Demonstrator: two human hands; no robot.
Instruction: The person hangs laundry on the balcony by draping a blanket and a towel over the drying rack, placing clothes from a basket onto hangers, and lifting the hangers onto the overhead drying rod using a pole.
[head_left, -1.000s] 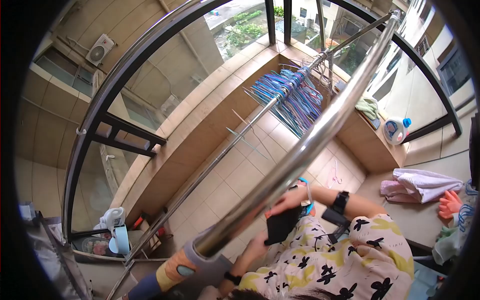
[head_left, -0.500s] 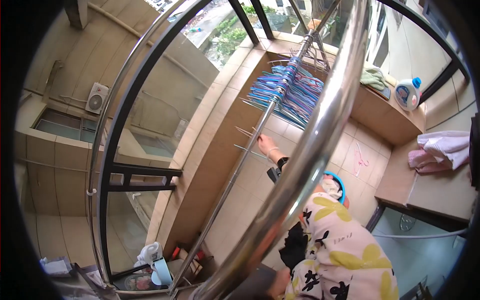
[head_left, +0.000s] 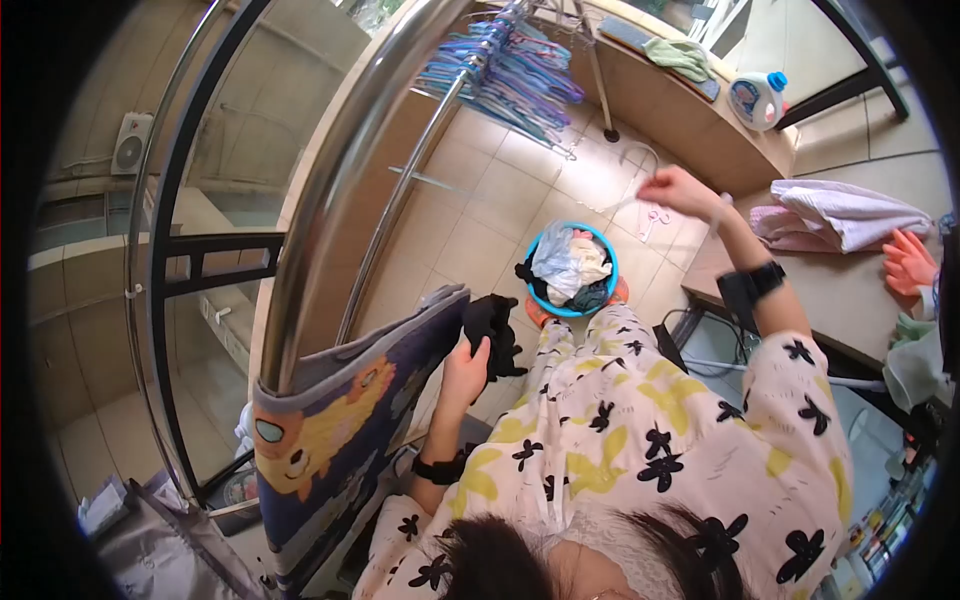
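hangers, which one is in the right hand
The pale, blurred hanger in the right hand, its curved hook showing. The other hangers hang on the metal rail, except the pink hanger on the floor.

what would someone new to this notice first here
Probably the blue basin heaped with clothes on the floor by the person's feet. Then the cartoon-patterned cloth over the thick bar at left, beside the left hand gripping a black garment, and the packed hangers on the thin rail, upper middle.
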